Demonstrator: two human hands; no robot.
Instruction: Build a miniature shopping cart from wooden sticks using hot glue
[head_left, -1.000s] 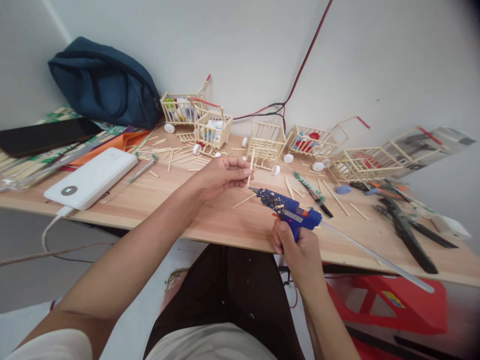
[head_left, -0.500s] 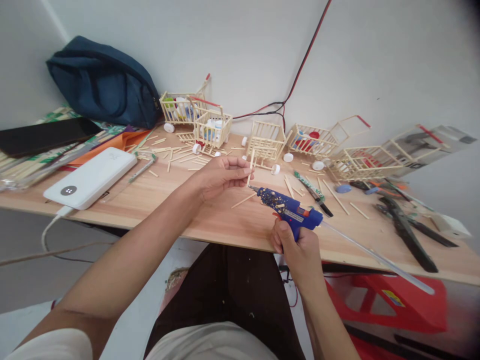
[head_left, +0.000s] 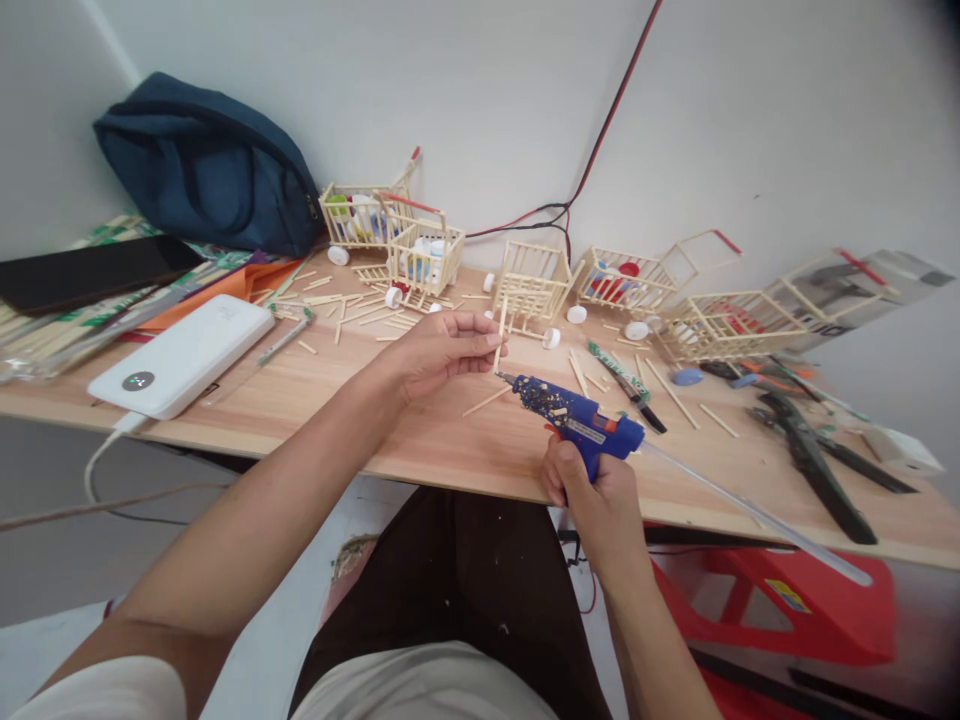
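Observation:
My left hand [head_left: 450,352] pinches a thin wooden stick [head_left: 502,325], held nearly upright above the table. In my right hand [head_left: 592,490] is a blue hot glue gun [head_left: 574,412], gripped by its handle with fingers at the orange trigger. Its nozzle tip is at the lower end of the stick; whether they touch is hard to tell. Dark specks and wood bits cling to the gun's barrel, and a long clear glue stick [head_left: 765,520] sticks out of its back. Behind the hands stands a small wooden-stick cart [head_left: 534,280] with white wheels.
More miniature carts [head_left: 626,280] line the wall, some holding small coloured items. Cut sticks [head_left: 360,305] lie scattered. At left are a white power bank [head_left: 184,355], a phone [head_left: 97,272] and a blue bag [head_left: 210,165]. Black-handled cutters [head_left: 817,470] and a marker [head_left: 630,390] lie at right.
Both hands, the stick and the glue gun stay almost still, with only a very slight leftward shift of the gun.

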